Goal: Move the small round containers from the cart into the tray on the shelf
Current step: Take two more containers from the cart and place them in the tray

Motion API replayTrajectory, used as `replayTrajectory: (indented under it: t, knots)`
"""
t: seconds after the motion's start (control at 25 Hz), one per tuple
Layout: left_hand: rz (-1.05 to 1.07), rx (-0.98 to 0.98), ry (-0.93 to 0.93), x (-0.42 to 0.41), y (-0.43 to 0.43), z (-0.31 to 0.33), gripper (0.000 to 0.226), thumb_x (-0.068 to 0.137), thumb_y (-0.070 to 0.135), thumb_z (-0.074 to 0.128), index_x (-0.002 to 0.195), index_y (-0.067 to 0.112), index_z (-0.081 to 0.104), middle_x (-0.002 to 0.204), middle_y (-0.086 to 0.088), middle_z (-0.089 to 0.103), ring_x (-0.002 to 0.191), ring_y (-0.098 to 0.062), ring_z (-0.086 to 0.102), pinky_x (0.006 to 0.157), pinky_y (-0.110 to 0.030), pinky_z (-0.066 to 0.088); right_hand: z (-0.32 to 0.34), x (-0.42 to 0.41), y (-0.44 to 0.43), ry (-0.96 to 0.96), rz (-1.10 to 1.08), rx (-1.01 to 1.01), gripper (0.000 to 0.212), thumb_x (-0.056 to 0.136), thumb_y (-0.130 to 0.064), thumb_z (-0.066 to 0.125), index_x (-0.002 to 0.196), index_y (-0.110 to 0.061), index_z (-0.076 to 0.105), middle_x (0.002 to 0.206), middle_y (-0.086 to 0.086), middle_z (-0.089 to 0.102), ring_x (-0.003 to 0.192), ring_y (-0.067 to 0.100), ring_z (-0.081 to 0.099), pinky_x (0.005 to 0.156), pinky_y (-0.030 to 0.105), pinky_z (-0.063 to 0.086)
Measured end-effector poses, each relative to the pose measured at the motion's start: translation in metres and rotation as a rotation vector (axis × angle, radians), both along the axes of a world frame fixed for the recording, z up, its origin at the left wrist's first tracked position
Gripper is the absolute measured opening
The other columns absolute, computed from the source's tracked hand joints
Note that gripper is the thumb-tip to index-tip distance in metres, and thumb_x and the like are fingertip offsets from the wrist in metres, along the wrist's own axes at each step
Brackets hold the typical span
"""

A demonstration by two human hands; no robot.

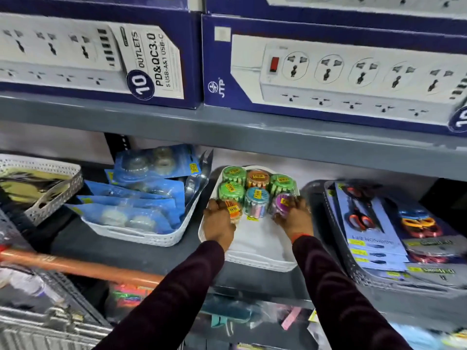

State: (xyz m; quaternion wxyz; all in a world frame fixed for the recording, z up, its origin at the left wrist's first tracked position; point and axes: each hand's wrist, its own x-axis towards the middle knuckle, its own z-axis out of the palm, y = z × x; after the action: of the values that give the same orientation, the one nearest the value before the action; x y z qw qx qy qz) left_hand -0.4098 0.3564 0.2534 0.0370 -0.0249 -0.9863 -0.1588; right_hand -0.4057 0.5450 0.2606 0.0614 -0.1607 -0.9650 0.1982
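Observation:
A white tray (pixel 260 258) sits on the lower grey shelf, its back half filled with several small round containers. Three have green lids (pixel 233 173), one an orange lid (pixel 257 177), and one a blue lid (pixel 256 195). My left hand (pixel 218 222) is shut on an orange-lidded container (pixel 233 210) at the tray's left side. At the right side, my right hand (pixel 294 214) grips a purple-lidded container (pixel 281 202). Both held containers stand in the front row beside the blue one. The front of the tray is bare.
A white basket of blue blister packs (pixel 141 205) stands left of the tray. A grey tray of scissor sets (pixel 374 231) is on the right. An upper shelf (pixel 227 127) of power-strip boxes overhangs. The cart's orange handle (pixel 75 265) and wire basket (pixel 38 322) lie lower left.

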Motion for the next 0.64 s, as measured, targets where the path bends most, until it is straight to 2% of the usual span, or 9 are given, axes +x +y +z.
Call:
replayTrajectory:
  t: [0.12,0.28,0.44,0.52,0.64]
  knots:
    - [0.05,-0.085,0.052,0.001,0.002,-0.005,0.06,0.084,0.033,0.065,0.13,0.002,0.04,0.139,-0.02,0.033,0.128,-0.037,0.033,0.109,-0.035,0.032,-0.006,-0.01,-0.002,-0.061,0.013,0.096,0.072,0.087,-0.034,0.059,0.146,-0.007,0.029,0.149,0.019,0.03,0.137,0.033,0.032,0.117,0.038,0.027]
    - [0.075,-0.075,0.053,0.0,0.002,-0.005,0.06,0.083,0.031,0.067,0.129,0.001,0.042,0.139,-0.022,0.034,0.127,-0.037,0.034,0.105,-0.036,0.04,-0.005,-0.018,-0.002,-0.12,0.025,0.202,0.072,0.091,-0.035,0.051,0.149,-0.007,0.02,0.153,0.02,0.025,0.14,0.036,0.026,0.12,0.043,0.02]
    - [0.067,-0.07,0.016,0.003,-0.001,0.0,0.071,0.081,0.03,0.07,0.134,-0.003,0.036,0.14,-0.021,0.035,0.129,-0.035,0.034,0.104,-0.036,0.042,0.003,-0.013,-0.011,-0.179,0.012,0.194,0.079,0.091,-0.041,0.049,0.151,-0.005,0.011,0.157,0.02,0.015,0.144,0.035,0.017,0.121,0.046,0.014]
    - [0.044,-0.036,-0.002,0.008,-0.004,0.007,0.076,0.079,0.032,0.072,0.135,-0.003,0.033,0.139,-0.02,0.035,0.129,-0.035,0.033,0.105,-0.036,0.041,0.016,-0.009,-0.026,-0.15,0.016,0.18,0.084,0.088,-0.041,0.053,0.15,-0.003,0.011,0.156,0.024,0.016,0.144,0.037,0.016,0.121,0.048,0.015]
    - [0.006,0.108,0.026,0.025,-0.023,0.029,0.066,0.08,0.03,0.071,0.131,0.002,0.041,0.137,-0.019,0.04,0.128,-0.034,0.037,0.106,-0.038,0.039,0.037,0.0,-0.072,0.022,0.138,0.116,0.083,0.083,-0.039,0.062,0.146,-0.001,0.023,0.152,0.027,0.022,0.14,0.04,0.021,0.116,0.045,0.019]
